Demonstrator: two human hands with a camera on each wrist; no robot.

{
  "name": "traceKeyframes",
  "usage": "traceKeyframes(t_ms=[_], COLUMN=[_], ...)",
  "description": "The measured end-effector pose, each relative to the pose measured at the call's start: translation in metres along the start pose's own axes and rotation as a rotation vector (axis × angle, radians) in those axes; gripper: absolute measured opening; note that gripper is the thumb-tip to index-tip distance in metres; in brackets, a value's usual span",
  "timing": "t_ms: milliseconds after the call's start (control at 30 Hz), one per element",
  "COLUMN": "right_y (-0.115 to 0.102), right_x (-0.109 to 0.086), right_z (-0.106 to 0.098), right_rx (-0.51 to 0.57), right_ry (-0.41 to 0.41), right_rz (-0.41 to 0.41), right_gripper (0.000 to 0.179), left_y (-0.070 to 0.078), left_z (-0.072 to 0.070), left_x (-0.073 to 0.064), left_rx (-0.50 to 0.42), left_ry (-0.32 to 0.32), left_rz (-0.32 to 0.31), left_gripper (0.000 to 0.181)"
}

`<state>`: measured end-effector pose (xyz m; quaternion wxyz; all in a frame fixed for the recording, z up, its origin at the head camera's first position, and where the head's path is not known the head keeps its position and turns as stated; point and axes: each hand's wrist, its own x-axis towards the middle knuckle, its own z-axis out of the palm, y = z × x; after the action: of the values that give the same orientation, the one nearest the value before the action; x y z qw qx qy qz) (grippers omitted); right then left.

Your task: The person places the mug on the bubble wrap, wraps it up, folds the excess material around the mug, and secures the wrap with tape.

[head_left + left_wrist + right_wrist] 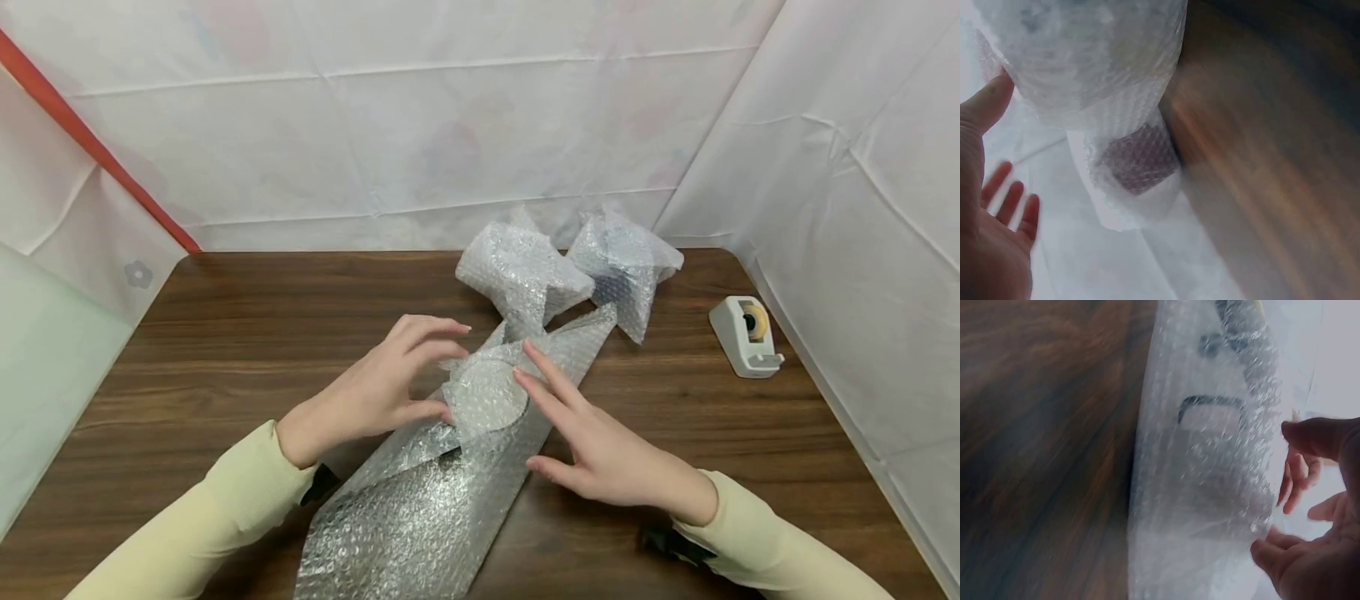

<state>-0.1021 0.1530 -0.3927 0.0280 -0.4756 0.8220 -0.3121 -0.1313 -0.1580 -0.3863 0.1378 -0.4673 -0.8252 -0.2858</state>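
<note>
Head view: a long sheet of bubble wrap [420,508] lies diagonally on the wooden table [225,333], running from the near edge toward the far right. On its middle sits a round object [486,392], partly covered by a folded flap of the wrap (what the object is cannot be told through the plastic).

The left hand [375,387] is at the left side of the round object, fingers spread and lightly curved, thumb tip and fingertips touching the wrap; whether it actually pinches the flap cannot be told. The right hand [592,446] is at the right side, fingers nearly straight and splayed, two fingertips resting on the wrap over the object; it grips nothing.

Behind the sheet, toward the far edge, stand two wrapped bundles [525,275] side by side, touching the sheet's far end. A white tape dispenser [746,336] stands well apart to the right. White cloth [450,125] walls the table.

Wrist views are blurred; each shows an open palm beside bubble wrap.
</note>
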Motion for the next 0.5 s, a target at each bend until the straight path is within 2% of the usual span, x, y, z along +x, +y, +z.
traceKeyframes(t_ms=[100,167,267,400,433,500], right_y=[-0.005,-0.006,-0.003,0.016,0.023,0.037], right_x=[-0.001,-0.002,-0.004,-0.007,-0.008,-0.01], right_z=[0.0,0.0,-0.002,-0.006,-0.007,-0.01], right_rx=[-0.02,-0.014,0.032,0.12,0.137,0.155], right_ry=[-0.006,0.006,0.074,0.241,0.282,0.354], right_rz=[-0.003,-0.004,0.006,0.048,0.076,0.189], right_gripper=[0.091,0.089,0.081,0.064,0.058,0.046], left_y=[0.002,0.005,0.006,0.006,0.006,0.007], left_z=[-0.001,-0.002,-0.002,-0.002,-0.001,0.0], left_x=[0.002,0.002,0.0,-0.002,-0.003,-0.003], left_rx=[0.073,0.099,0.107,0.094,0.087,0.068], left_ry=[-0.043,-0.093,-0.151,-0.19,-0.194,-0.201], left_rz=[0.168,0.222,0.226,0.197,0.194,0.189], left_gripper=[0.04,0.029,0.025,0.027,0.028,0.029])
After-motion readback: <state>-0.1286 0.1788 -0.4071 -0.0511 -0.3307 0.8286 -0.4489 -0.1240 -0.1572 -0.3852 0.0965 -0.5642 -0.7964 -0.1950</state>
